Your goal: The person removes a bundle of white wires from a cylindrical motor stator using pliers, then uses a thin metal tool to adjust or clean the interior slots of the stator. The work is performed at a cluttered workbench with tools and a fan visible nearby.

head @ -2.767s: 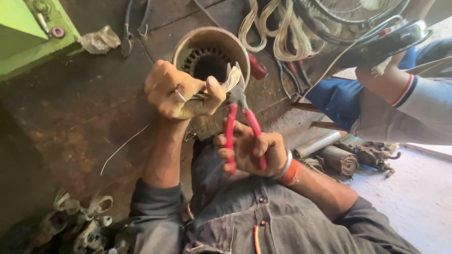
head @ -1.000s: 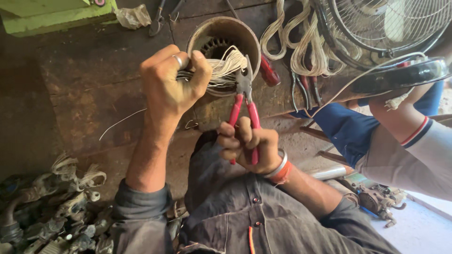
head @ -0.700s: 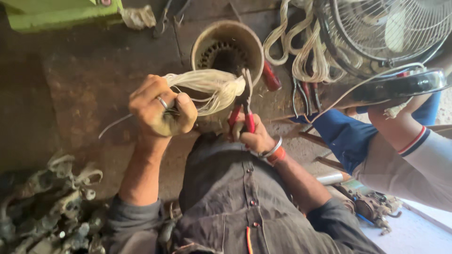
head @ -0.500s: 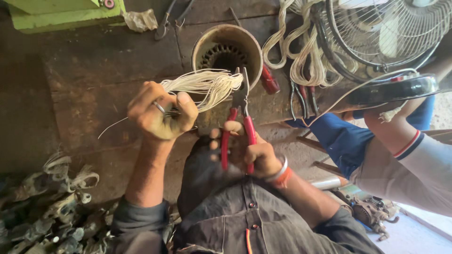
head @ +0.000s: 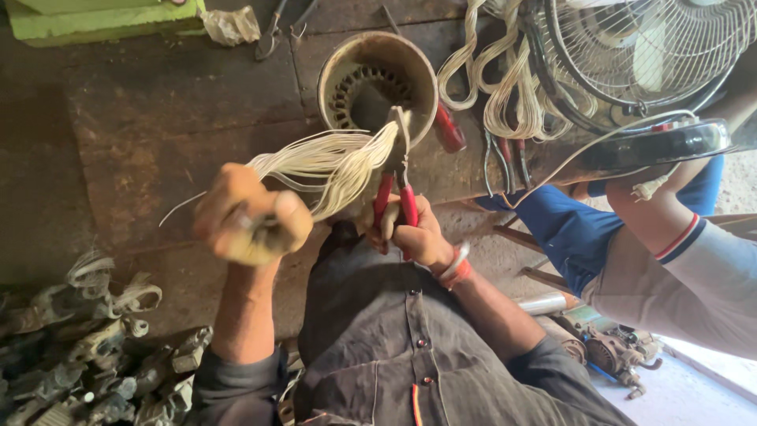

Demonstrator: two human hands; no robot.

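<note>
A worn, dark wooden workbench (head: pixel 150 118) fills the upper left, its boards stained and scuffed. A green metal box (head: pixel 95 20) sits at its far edge beside a crumpled rag (head: pixel 230 24). On the right stands a table fan with a wire guard (head: pixel 654 55). Pale concrete floor (head: pixel 694 394) shows bottom right in daylight. Greyish scrap parts (head: pixel 87 355) are heaped at the lower left.

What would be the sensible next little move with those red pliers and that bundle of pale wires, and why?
Probably close the red-handled pliers on the pale wire bundle and keep it taut. The left hand grips the bundle's near end in a fist, the strands fan towards the round metal motor housing, and the right hand holds the plier tips right at the strands. Whether they already bite is unclear.
</note>
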